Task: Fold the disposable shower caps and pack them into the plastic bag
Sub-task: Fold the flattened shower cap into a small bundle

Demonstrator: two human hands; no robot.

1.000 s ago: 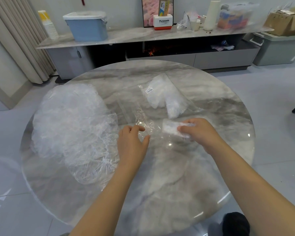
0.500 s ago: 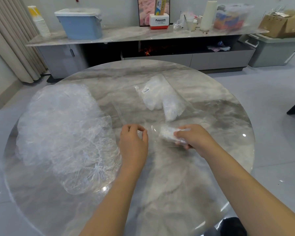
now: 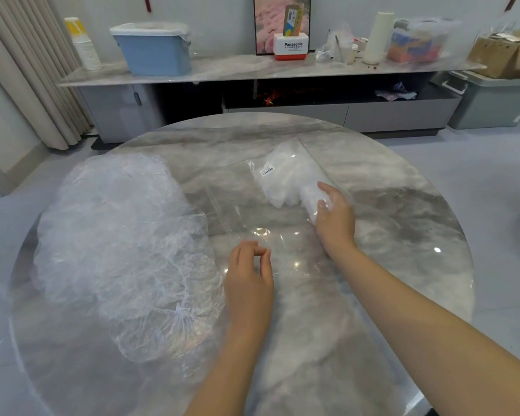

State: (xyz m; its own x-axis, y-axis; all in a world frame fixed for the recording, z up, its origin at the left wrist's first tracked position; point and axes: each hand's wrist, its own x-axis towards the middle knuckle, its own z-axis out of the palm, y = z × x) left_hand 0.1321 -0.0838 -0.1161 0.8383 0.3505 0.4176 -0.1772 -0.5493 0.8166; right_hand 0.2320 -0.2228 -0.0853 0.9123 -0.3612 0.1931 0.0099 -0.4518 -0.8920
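Note:
A clear plastic bag (image 3: 237,193) with a small barcode label lies flat on the round marble table (image 3: 327,340). White folded shower caps (image 3: 282,181) sit bunched at its far end. My right hand (image 3: 335,217) is reached inside the bag and grips another folded cap (image 3: 311,198), which it holds against that bunch. My left hand (image 3: 249,274) is at the bag's near open edge, thumb and fingertips pinched together on the thin film. A big loose heap of unfolded transparent shower caps (image 3: 117,235) covers the table's left side.
Behind the table runs a long low marble cabinet (image 3: 252,70) with a blue lidded bin (image 3: 152,49), paper cups, a white Panasonic box, a white roll and clear containers. A grey storage box and cardboard boxes stand at the right. Curtains hang at the left.
My right hand has moved forward from the bag's mouth, carrying the folded cap deep into the bag up to the other folded caps. My left hand stayed at the bag's near edge.

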